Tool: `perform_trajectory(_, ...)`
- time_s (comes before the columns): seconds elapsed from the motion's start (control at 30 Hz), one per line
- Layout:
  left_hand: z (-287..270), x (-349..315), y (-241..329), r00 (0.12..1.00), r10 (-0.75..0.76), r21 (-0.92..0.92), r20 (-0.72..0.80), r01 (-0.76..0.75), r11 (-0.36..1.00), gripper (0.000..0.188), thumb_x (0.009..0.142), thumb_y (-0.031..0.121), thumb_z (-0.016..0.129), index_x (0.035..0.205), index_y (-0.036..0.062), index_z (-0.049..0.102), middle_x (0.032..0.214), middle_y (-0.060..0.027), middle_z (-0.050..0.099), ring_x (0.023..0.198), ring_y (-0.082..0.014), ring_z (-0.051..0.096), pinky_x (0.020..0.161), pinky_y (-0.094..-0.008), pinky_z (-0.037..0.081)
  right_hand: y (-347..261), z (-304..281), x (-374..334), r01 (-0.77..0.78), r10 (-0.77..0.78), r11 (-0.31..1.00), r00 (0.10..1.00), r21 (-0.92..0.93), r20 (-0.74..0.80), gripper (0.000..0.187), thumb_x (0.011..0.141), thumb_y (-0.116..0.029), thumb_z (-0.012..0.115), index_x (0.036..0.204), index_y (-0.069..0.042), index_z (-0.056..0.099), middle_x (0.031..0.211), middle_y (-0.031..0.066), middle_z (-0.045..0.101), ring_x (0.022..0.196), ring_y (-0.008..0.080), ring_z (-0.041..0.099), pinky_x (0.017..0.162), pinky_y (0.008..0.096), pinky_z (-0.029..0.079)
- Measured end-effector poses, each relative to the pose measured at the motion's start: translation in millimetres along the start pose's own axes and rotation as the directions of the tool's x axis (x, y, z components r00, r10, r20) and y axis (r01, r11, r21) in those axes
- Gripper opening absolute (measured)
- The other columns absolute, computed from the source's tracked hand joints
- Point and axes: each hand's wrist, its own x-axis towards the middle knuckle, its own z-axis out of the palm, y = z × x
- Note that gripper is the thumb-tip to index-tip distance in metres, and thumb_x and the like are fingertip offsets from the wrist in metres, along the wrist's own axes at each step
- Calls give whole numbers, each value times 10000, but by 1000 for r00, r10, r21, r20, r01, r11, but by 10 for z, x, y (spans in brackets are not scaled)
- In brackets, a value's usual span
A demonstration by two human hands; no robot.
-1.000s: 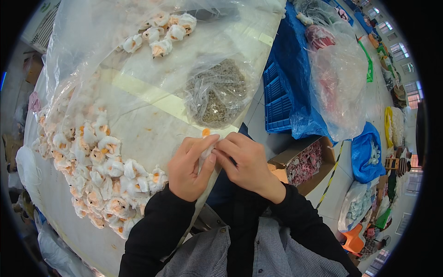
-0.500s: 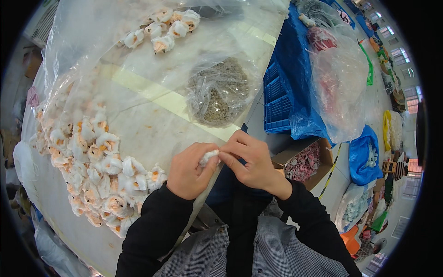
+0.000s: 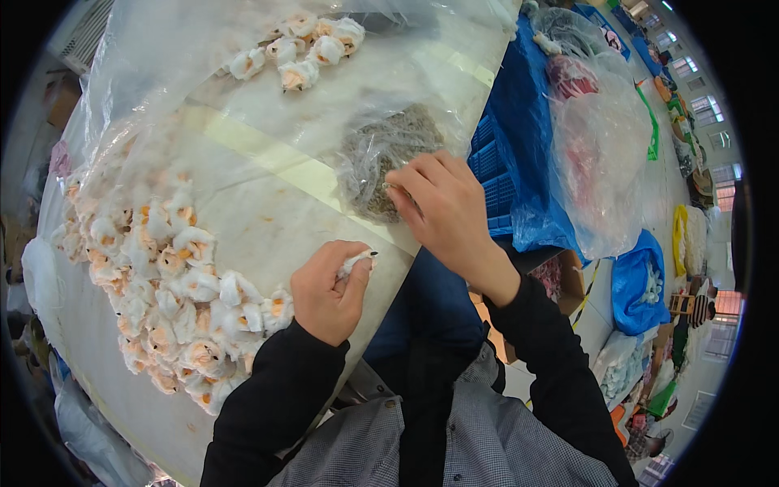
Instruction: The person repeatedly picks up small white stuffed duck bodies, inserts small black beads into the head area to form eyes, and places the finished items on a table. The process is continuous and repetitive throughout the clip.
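Note:
Near the table's front edge my left hand is closed around a small white plush piece. A dark tip sticks out of the plush piece beside the thumb. My right hand is over the near right side of a clear plastic bag filled with tiny grey-brown pieces. Its thumb and forefinger are pinched together, and whatever is between them is too small to name. To the left lies a big heap of fluffy white and peach plush pieces, some with orange and dark parts.
Clear plastic sheeting covers the table's far left, near a smaller group of plush pieces. Right of the table stand a blue crate with blue and clear bags on it, a cardboard box and a blue bag on the floor.
My right hand has left my left hand and moved up and right to the bag of tiny pieces. The left hand keeps the plush piece, whose dark tip now shows.

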Motion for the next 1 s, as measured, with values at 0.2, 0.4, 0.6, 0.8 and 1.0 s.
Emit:
perform_trajectory(0.2, 48, 22, -75, 998, -48, -145, -26, 44, 988, 149, 1010, 91, 691, 1100, -27, 702, 870, 13, 651, 628, 6, 434, 547, -188, 334, 95, 123, 135, 54, -39, 994, 986, -92, 160, 121, 842, -102, 774, 953, -100, 725, 940, 38, 676, 961, 282, 625, 842, 422, 474)
perform_trajectory(0.4, 28, -5, -6, 997, -45, -163, -61, 34, 986, 152, 1020, 89, 695, 1123, -23, 698, 905, 9, 657, 636, 3, 437, 552, -186, 336, -184, -137, 39, -350, 287, 837, 935, 421, 208, 65, 914, -49, 742, 971, -59, 710, 883, 52, 689, 802, 166, 654, 733, 321, 500)
perform_trajectory(0.6, 34, -12, -116, 997, 26, -134, -67, -34, 990, 140, 1020, 57, 691, 1138, -18, 697, 885, 11, 648, 632, 5, 432, 542, -190, 330, -421, -281, -169, -720, 320, 175, 687, 672, 653, 121, 1002, -102, 727, 1066, 1, 721, 944, 41, 743, 782, 71, 638, 707, 227, 514)
perform_trajectory(0.8, 36, -6, -82, 996, -24, -117, -86, 13, 993, 148, 946, 21, 719, 1094, 19, 730, 870, -74, 671, 551, -110, 485, 525, -264, 391, -432, -210, -244, -681, 318, 146, 719, 717, 618, 136, 1004, -107, 730, 1099, -11, 717, 927, 28, 745, 762, 59, 631, 695, 227, 512)
perform_trajectory(1.0, 38, -8, -117, 997, 50, -99, -59, -56, 994, 137, 1009, 29, 684, 1136, -16, 708, 907, -9, 684, 628, -2, 449, 534, -192, 338, -445, -223, -253, -681, 334, 193, 722, 706, 605, 136, 1004, -105, 725, 1105, -15, 717, 932, 30, 749, 767, 61, 643, 683, 230, 512)
